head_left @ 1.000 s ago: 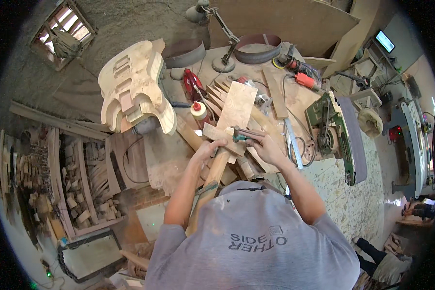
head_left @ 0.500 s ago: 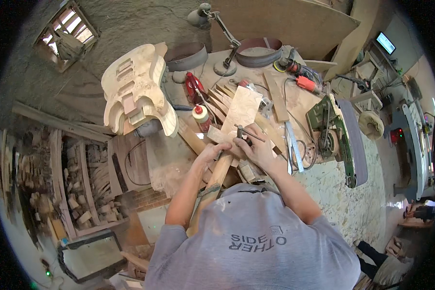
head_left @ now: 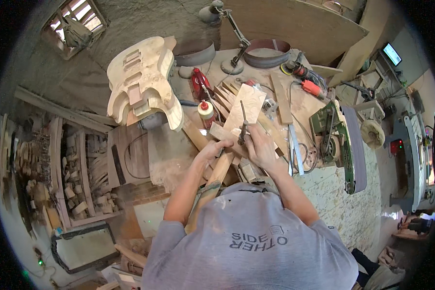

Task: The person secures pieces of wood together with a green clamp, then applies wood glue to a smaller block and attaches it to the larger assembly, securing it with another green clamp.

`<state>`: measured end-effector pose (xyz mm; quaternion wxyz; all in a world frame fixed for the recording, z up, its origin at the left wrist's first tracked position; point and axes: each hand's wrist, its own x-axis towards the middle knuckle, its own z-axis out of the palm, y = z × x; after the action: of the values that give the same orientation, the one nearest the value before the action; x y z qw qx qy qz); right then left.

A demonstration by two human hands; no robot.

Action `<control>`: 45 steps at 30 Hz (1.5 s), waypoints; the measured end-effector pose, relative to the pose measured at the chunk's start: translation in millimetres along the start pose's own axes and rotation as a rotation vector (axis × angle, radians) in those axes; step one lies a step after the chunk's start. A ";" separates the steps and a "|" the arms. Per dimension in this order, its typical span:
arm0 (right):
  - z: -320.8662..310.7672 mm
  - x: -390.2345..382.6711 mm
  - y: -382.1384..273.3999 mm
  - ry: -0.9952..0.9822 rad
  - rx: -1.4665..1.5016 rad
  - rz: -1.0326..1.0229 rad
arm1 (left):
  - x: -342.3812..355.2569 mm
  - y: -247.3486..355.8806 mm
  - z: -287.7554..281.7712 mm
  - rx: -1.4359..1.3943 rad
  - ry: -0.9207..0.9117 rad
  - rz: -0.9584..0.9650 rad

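The gray shirt has short, loose sleeves. Black letters go across it in two rows, with a little box shape beside them. A small dark spot shows higher up. The left hand and right hand are bare.

Two bare hands, one metal tool. One lamp, one red-capped bottle, two loose belt loops.
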<state>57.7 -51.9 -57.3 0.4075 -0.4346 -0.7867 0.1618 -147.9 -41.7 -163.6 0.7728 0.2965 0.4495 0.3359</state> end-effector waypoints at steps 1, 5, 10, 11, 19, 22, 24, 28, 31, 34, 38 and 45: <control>-0.5 3.9 -6.3 0.069 -0.004 -0.032 | 1.3 -3.2 -2.9 -0.004 0.003 0.003; 6.0 1.0 0.3 0.092 -0.050 -0.003 | -1.5 0.6 4.8 -0.021 -0.050 0.030; 10.1 -9.7 14.6 0.026 -0.040 -0.002 | 11.6 -11.8 -11.4 0.006 -0.034 0.052; 9.0 -10.7 14.4 -0.016 -0.032 -0.014 | 11.9 -11.5 -14.2 0.009 -0.033 -0.006; -1.6 3.7 -6.7 0.075 -0.028 -0.062 | 4.7 -4.9 -4.8 -0.009 -0.048 0.004; 3.3 -2.9 0.5 0.008 -0.049 -0.020 | 5.0 -7.9 -9.4 -0.026 -0.028 -0.054; 3.6 -5.5 3.8 -0.002 -0.065 -0.011 | -4.7 2.9 2.9 -0.019 -0.057 0.024; 2.3 -2.4 -1.8 0.005 0.030 -0.082 | -5.8 2.7 -0.2 -0.048 -0.075 0.038; -1.1 4.4 -11.7 0.066 0.084 -0.080 | -9.7 4.8 3.3 -0.008 -0.014 0.033; 0.9 3.1 -8.9 0.051 0.019 -0.034 | -9.3 4.9 1.6 0.048 -0.024 0.020; 7.1 -7.3 3.6 0.016 -0.034 -0.046 | -14.0 10.2 9.5 0.049 -0.022 0.008; 5.9 -6.4 5.6 -0.015 0.067 -0.121 | -16.7 13.8 10.1 -0.100 -0.094 -0.009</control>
<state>58.0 -53.4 -67.5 0.4248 -0.3711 -0.8088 0.1664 -148.5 -48.2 -140.6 0.8084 0.2709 0.3968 0.3402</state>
